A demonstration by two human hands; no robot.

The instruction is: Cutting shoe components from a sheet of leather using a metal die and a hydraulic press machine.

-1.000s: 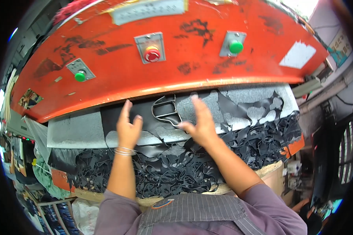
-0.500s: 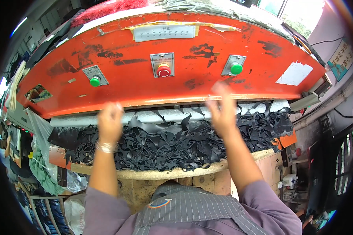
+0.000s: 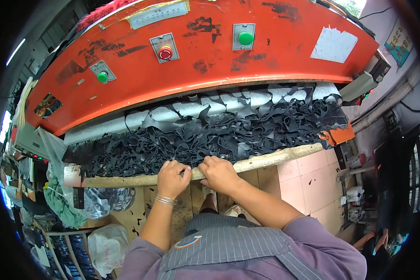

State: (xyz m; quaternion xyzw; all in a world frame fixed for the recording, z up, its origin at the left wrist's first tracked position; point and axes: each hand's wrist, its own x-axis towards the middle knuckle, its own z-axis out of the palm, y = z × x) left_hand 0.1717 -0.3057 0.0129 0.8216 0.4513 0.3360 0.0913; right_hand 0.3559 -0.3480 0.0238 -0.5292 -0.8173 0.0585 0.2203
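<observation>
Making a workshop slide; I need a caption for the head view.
Left hand and right hand at a pale wooden rail before heaped black scraps, facing an orange machine panel.

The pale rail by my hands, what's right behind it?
Behind the pale rail lies a tangled heap of black scraps, with part of a grey board beyond. What's underneath the heap is covered, and the red panel hides the board's far side.

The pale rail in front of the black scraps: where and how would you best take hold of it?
Probably along the front edge of the pale rail, from the near side, fingers curled over its top: it is long and narrow, and black scraps crowd its far side.
</observation>
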